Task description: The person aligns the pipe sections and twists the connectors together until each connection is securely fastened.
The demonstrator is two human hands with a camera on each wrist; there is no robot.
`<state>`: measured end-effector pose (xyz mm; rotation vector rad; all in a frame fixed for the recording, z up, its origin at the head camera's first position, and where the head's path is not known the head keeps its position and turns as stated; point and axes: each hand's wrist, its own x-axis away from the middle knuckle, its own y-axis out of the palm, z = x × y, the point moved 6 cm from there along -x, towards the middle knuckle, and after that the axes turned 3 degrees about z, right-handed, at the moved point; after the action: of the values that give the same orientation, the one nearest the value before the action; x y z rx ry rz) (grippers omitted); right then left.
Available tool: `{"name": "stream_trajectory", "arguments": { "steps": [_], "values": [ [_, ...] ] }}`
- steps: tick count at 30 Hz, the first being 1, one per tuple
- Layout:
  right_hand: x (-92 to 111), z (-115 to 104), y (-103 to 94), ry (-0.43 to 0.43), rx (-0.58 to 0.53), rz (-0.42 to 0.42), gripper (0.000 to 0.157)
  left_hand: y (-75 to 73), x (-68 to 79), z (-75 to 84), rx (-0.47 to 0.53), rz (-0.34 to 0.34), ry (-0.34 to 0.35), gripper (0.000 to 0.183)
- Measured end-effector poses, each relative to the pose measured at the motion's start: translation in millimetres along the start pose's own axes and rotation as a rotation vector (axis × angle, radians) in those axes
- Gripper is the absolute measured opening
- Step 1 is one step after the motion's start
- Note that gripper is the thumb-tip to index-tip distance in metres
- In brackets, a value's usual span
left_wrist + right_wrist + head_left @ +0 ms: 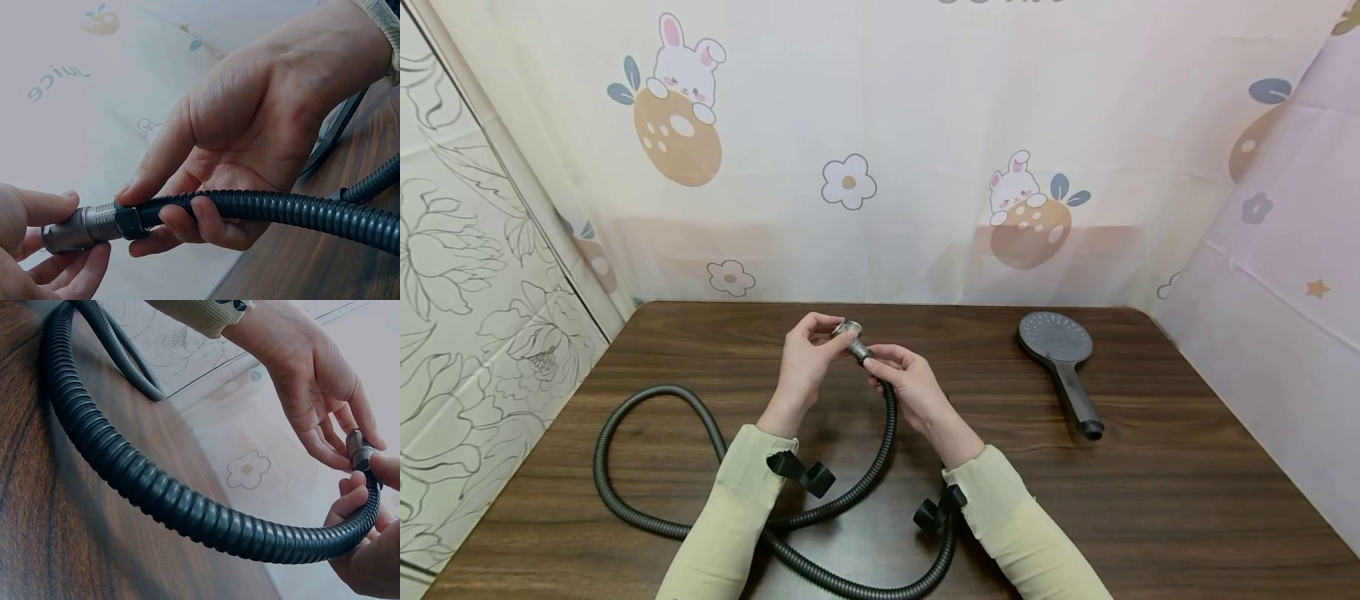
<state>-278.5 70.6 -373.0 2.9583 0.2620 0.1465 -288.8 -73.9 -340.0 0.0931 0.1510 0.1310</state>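
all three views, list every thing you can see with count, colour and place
table: 1, brown, under everything
hose: 1, black, looped on the table, one end raised
connector: 1, silver-grey, at the hose's raised end
shower head: 1, dark grey, right side of the table
back cloth: 1, pale with rabbit and flower prints, behind the table
side cloth: 1, pale lilac, right
panel: 1, white with dark floral lines, left
wrist mounts: 2, black, at the cuffs
sleeves: 2, pale yellow-green, on the forearms
hands: 2, bare, left hand pinching the connector, right hand gripping the hose
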Motion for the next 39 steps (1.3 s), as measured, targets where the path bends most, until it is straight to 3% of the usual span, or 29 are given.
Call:
{"name": "stream_trajectory", "arguments": {
  "steps": [22,39],
  "values": [
    [4.6,-0.1,4.0,0.040,-0.019,-0.091,0.026,-2.8,0.5,-0.2,-0.006,-0.005,-0.018,0.025],
    [2.0,0.3,3.2,0.000,-0.013,-0.075,0.022,-2.7,-0.8,0.0,0.003,-0.006,-0.017,0.026]
  ]
}}
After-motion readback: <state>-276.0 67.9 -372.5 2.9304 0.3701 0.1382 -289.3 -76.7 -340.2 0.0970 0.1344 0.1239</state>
